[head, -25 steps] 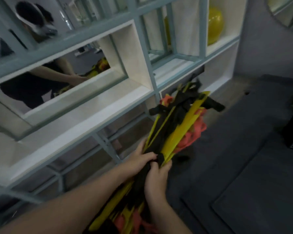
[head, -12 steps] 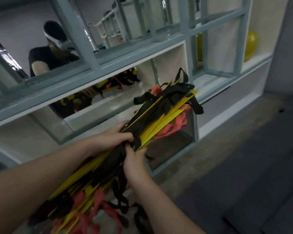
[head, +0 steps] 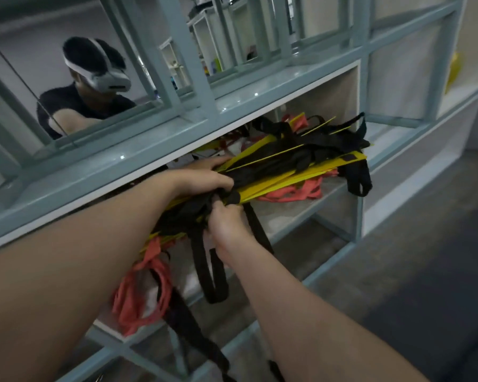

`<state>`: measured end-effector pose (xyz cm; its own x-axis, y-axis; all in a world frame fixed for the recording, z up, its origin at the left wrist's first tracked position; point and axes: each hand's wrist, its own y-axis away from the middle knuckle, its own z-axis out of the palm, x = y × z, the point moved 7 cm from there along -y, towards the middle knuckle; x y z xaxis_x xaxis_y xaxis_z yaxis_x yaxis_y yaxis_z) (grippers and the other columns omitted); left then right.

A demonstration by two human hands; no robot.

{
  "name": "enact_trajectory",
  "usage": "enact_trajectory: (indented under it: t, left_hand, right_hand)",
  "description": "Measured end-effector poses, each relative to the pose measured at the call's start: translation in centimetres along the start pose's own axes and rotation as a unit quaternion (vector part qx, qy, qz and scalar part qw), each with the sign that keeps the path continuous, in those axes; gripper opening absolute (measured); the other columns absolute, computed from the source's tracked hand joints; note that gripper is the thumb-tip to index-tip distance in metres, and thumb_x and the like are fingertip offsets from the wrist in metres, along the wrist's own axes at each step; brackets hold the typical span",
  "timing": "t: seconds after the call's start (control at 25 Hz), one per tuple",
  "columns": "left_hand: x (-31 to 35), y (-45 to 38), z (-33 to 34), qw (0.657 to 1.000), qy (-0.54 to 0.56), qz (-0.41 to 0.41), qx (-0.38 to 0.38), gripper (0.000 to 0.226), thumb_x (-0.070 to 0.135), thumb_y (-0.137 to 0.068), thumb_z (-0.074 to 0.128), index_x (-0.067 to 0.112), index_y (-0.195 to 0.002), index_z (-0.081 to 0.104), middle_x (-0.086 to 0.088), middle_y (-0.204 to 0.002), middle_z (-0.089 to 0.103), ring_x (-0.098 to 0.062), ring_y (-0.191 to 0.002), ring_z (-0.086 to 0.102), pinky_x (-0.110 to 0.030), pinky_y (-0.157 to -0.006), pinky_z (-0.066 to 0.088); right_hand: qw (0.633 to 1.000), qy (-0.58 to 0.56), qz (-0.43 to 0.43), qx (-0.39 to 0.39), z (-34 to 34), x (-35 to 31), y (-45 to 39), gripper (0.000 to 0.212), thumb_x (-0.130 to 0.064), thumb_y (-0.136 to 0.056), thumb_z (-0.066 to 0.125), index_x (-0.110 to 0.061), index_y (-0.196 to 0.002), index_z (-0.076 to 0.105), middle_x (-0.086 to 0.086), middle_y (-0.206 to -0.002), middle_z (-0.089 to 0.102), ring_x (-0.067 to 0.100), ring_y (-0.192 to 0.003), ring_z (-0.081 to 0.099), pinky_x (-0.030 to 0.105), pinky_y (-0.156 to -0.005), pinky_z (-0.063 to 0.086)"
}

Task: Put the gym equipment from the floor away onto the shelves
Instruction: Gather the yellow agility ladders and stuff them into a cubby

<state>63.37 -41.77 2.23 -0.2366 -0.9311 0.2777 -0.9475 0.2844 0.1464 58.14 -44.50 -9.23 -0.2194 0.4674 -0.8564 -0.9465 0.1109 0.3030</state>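
A folded agility ladder (head: 284,166) of yellow slats, black straps and orange bands lies partly inside a white shelf compartment (head: 293,213) of the grey-blue shelf unit. My left hand (head: 202,176) grips the bundle on top near its middle. My right hand (head: 226,224) holds the black straps just below it. The ladder's far end rests on the shelf board, black loops hang over the shelf's front edge, and orange bands (head: 141,296) dangle at the near end.
A mirror (head: 25,86) behind the shelf frame reflects a person wearing a headset. A yellow ball (head: 453,70) sits in a compartment at the far right. Dark grey floor mats (head: 425,271) cover the floor on the right. Lower compartments sit beneath the ladder.
The ladder has gone from held upright over the floor to lying flat into the shelf compartment. Both hands moved up and forward with it.
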Motion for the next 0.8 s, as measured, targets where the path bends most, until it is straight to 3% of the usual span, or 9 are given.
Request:
enact_trajectory:
  t: [0.16, 0.28, 0.36, 0.52, 0.6, 0.72, 0.8]
  left_hand:
    - [-3.6, -1.6, 2.8, 0.999, 0.021, -0.006, -0.027, 0.069, 0.034, -0.082, 0.062, 0.05, -0.145, 0.036, 0.0, -0.138, 0.049, -0.019, -0.11, 0.049, -0.028, -0.081, 0.04]
    - [-5.9, -2.3, 5.1, 0.999, 0.036, -0.03, -0.008, 0.067, 0.043, -0.081, 0.059, 0.051, -0.143, 0.037, 0.002, -0.134, 0.052, -0.021, -0.11, 0.052, -0.034, -0.096, 0.047]
    - [-6.8, -2.9, 5.4, 0.998, 0.032, -0.044, 0.014, 0.07, 0.05, -0.077, 0.056, 0.055, -0.143, 0.032, 0.0, -0.138, 0.053, -0.025, -0.113, 0.055, -0.038, -0.098, 0.048]
    - [-7.5, -2.7, 7.8, 0.995, -0.084, -0.044, 0.01, 0.077, 0.059, -0.086, 0.042, 0.051, -0.153, 0.003, -0.005, -0.164, 0.023, -0.034, -0.14, 0.038, -0.035, -0.095, 0.045]
    - [-7.3, -2.5, 8.6, 0.992, -0.121, -0.039, 0.006, 0.077, 0.059, -0.09, 0.038, 0.05, -0.153, -0.005, -0.007, -0.167, 0.011, -0.033, -0.148, 0.025, -0.04, -0.105, 0.04]
    - [-6.6, -1.5, 8.1, 0.988, -0.146, -0.025, 0.043, 0.077, 0.056, -0.089, 0.042, 0.049, -0.153, -0.001, -0.003, -0.168, -0.003, -0.032, -0.151, 0.012, -0.048, -0.119, 0.022]
    - [-5.8, -0.7, 7.3, 0.985, -0.138, -0.005, 0.101, 0.075, 0.051, -0.089, 0.047, 0.047, -0.154, 0.008, -0.003, -0.167, -0.005, -0.032, -0.151, 0.01, -0.048, -0.122, 0.014]
  right_hand:
    - [0.998, 0.024, 0.055, -0.011, 0.4, 2.7, -1.4, 0.048, -0.026, -0.1, 0.047, 0.004, -0.137, 0.047, 0.028, -0.136, 0.055, 0.045, -0.122, 0.057, 0.051, -0.099, 0.053]
    - [0.997, 0.049, 0.064, -0.02, -0.8, 4.6, -2.9, 0.039, -0.021, -0.099, 0.05, -0.002, -0.132, 0.054, 0.025, -0.128, 0.061, 0.042, -0.112, 0.063, 0.045, -0.087, 0.056]
    - [0.996, 0.055, 0.065, -0.005, -1.3, 5.1, -3.4, 0.036, -0.025, -0.092, 0.054, -0.007, -0.123, 0.058, 0.02, -0.119, 0.065, 0.035, -0.1, 0.065, 0.054, -0.092, 0.057]
    - [0.978, 0.204, -0.01, 0.045, -3.4, 3.7, -3.7, 0.029, -0.031, -0.082, 0.063, -0.003, -0.092, 0.067, 0.019, -0.092, 0.072, 0.039, -0.087, 0.072, 0.054, -0.08, 0.061]
    - [0.966, 0.243, -0.048, 0.071, -5.1, 2.5, -2.5, 0.035, -0.035, -0.081, 0.068, 0.001, -0.08, 0.069, 0.016, -0.076, 0.074, 0.033, -0.072, 0.075, 0.05, -0.071, 0.063]
    - [0.974, 0.21, -0.065, 0.051, -6.9, 3.2, -0.5, 0.038, -0.038, -0.084, 0.066, -0.003, -0.069, 0.066, 0.006, -0.055, 0.066, 0.023, -0.049, 0.068, 0.042, -0.064, 0.06]
    - [0.982, 0.175, -0.061, 0.033, -8.0, 4.4, 0.8, 0.032, -0.033, -0.086, 0.061, -0.009, -0.066, 0.062, 0.004, -0.048, 0.056, 0.021, -0.04, 0.057, 0.04, -0.06, 0.048]
